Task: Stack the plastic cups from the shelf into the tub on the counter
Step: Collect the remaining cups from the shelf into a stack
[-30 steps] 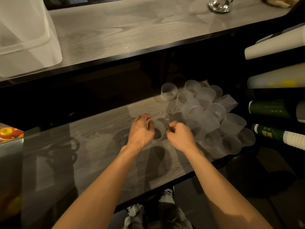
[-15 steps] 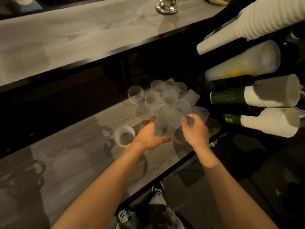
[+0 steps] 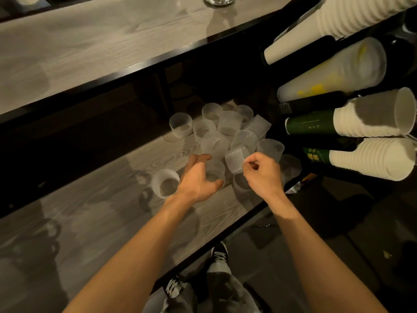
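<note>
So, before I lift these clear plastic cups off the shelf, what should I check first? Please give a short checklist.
1. Right hand pinches the ribbed translucent plastic cup: ok.
2. Left hand curls round the second frosted cup: ok.
3. The two held cups nested: not ok, side by side.
4. Remaining pile of cups stacked: not ok, loose on the grey wood-grain shelf.
5. Tub ready on the grey wood-grain counter: cannot tell, tub out of view.

Head-worn camera, looking steeply down, close over shelf (image 3: 108,211), wide-angle
</note>
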Tool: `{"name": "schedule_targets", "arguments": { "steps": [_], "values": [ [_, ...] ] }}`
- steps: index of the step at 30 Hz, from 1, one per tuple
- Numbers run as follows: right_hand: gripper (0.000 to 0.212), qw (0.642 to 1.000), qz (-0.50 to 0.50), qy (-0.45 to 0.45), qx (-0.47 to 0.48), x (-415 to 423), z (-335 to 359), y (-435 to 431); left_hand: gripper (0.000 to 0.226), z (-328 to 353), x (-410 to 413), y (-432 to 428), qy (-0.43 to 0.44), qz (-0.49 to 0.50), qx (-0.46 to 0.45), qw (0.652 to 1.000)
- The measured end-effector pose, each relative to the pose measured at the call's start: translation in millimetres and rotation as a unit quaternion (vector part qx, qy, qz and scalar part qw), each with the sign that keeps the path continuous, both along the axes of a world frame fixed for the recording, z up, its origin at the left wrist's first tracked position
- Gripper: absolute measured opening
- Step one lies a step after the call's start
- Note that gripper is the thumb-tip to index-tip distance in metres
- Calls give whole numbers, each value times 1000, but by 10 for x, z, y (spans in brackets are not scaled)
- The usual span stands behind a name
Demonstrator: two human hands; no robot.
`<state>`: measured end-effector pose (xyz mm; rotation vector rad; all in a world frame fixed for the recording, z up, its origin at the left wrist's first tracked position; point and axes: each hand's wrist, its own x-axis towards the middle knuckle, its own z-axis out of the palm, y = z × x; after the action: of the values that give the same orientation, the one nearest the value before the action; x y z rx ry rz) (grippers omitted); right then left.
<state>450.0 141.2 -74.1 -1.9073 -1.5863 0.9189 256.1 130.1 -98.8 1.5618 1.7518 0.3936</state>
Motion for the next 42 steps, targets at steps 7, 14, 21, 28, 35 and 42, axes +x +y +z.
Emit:
{"name": "schedule_targets", "arguments": {
  "steps": [7,14,21,28,35,42],
  "values": [
    [9,989,89,-11,121,-85,120,-101,101,-75,-29,-48,-11,0,-6,1000],
    [6,954,245,-92,147,-269,-34,-194,136,-137,-70,-80,-57,15,-59,997],
    [11,939,289,-161,96,-376,-189,-268,111,-218,-155,-87,-64,20,-72,995],
    [4,956,230,-126,129,-386,-247,-310,110,-282,-155,-139,-55,7,-82,995],
    [29,977,136,-88,136,-322,-334,-294,66,-334,-151,-146,-64,33,-62,995],
    [52,995,18,-55,82,-330,-323,-240,57,-249,-67,-121,-59,61,-36,996]
  ]
}}
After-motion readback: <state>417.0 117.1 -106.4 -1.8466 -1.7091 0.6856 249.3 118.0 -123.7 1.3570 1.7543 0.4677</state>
